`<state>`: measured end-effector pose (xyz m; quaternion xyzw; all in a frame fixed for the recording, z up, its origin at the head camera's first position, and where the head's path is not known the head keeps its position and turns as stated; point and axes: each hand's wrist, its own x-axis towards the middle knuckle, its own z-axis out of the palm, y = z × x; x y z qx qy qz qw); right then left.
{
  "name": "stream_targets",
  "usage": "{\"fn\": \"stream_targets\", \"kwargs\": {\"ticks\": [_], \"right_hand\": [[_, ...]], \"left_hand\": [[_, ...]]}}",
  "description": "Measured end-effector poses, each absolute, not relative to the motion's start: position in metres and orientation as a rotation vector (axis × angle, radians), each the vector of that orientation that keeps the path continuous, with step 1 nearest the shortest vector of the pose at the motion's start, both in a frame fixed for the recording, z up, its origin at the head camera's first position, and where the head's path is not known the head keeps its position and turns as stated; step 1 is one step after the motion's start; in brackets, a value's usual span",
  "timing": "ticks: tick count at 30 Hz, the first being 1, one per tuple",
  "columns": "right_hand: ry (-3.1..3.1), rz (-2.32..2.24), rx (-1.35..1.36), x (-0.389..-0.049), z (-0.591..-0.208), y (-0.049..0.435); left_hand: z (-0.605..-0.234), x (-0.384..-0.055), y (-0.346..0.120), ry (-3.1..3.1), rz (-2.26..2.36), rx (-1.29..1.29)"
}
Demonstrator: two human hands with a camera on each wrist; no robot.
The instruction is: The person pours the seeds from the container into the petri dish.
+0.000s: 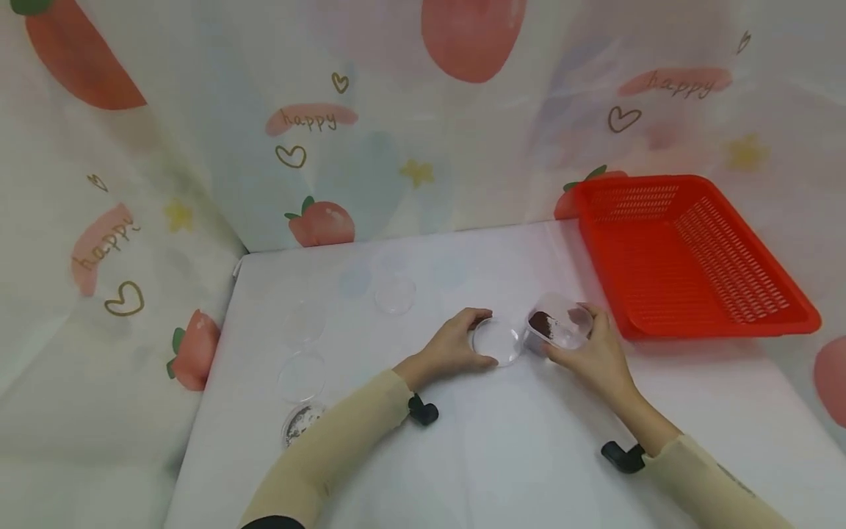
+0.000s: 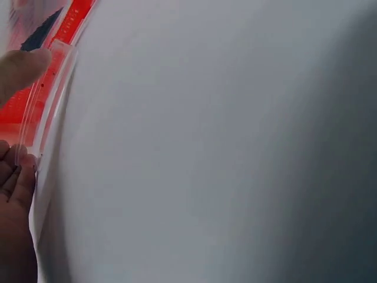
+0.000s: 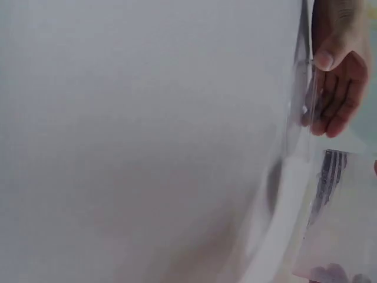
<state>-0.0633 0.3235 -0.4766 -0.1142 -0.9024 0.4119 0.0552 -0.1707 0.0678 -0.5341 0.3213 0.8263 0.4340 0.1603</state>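
Note:
My left hand [image 1: 456, 345] grips a clear round dish [image 1: 497, 342] by its rim, thumb on the near side and fingers on the far side. My right hand [image 1: 598, 356] holds a clear plastic container [image 1: 567, 332], tilted towards the dish, with dark brown powder [image 1: 543, 324] inside. The container's edge is close beside the dish; whether they touch I cannot tell. In the left wrist view the dish [image 2: 50, 97] shows edge-on between thumb and fingers, with a few dark specks on it. The right wrist view shows the container [image 3: 344, 221] and the left hand [image 3: 341, 76] beyond it.
A red plastic basket [image 1: 615, 275] stands at the back right, beside the right hand. On the white table [image 1: 423, 470], clear round dishes [image 1: 395, 296] lie to the left. A dish with dark crumbs [image 1: 304, 422] is partly hidden by the left sleeve. Patterned cloth [image 1: 370, 169] hangs behind.

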Motion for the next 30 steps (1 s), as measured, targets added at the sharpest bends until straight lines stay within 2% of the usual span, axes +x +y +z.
{"fn": "stream_targets", "kwargs": {"ticks": [6, 11, 19, 30], "right_hand": [[-2.721, 1.210, -0.274, -0.042, -0.451, 0.311], [-2.740, 1.087, -0.129, -0.031, -0.434, 0.307], [-2.732, 0.925, 0.206, -0.036, -0.438, 0.296], [-2.752, 0.736, 0.373, -0.037, -0.442, 0.291]], "left_hand": [[-0.524, -0.143, 0.038, 2.363, 1.284, 0.873], [-0.518, -0.132, 0.029, 2.352, 1.316, 0.871], [-0.519, -0.125, 0.039, 2.337, 1.322, 0.889], [-0.518, -0.122, 0.038, 2.332, 1.318, 0.918]]}}
